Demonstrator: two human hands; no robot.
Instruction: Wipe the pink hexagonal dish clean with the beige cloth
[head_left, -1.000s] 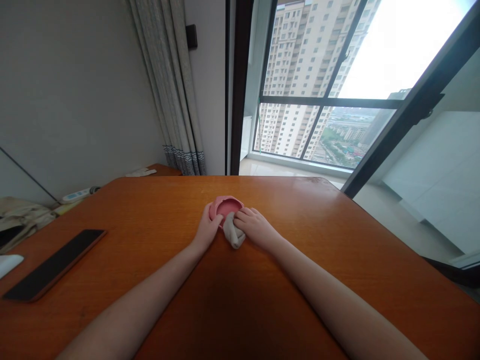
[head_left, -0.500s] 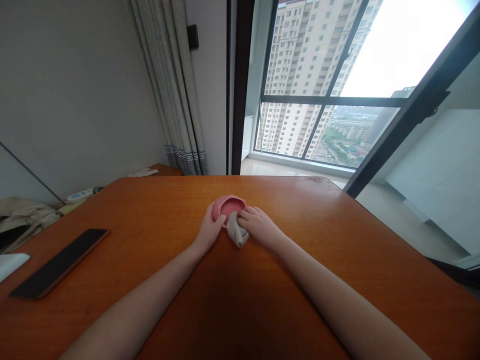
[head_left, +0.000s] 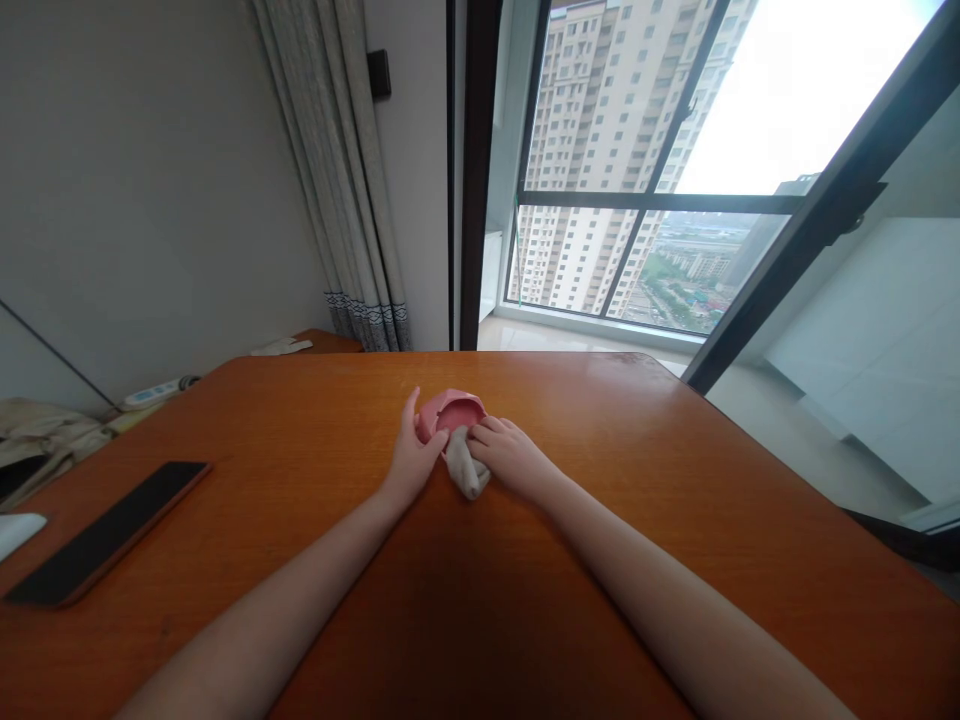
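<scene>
Near the middle of the table stands a small pink bowl (head_left: 449, 401) with a faceted outer wall, tilted so that its hollow faces me. My left hand (head_left: 409, 456) grips its left side, thumb at the near rim and one finger sticking up off the wall. A light grey cloth (head_left: 466, 466) hangs over the near right rim, bunched and trailing onto the table. My right hand (head_left: 510, 452) has its bent fingers on this cloth at the right rim. Part of the bowl is hidden behind the cloth and the fingers.
The brown wooden table (head_left: 315, 400) reaches out to its far edge. A long black board (head_left: 109, 535) lies at the left, with a white object (head_left: 19, 532) beside it. Cloth (head_left: 45, 435) and a power strip (head_left: 157, 390) lie past the left edge. A window is ahead.
A finger of my left hand has lifted off the bowl's wall and now points up. The bowl has turned slightly, with the cloth still at its rim. The view has shifted a little.
</scene>
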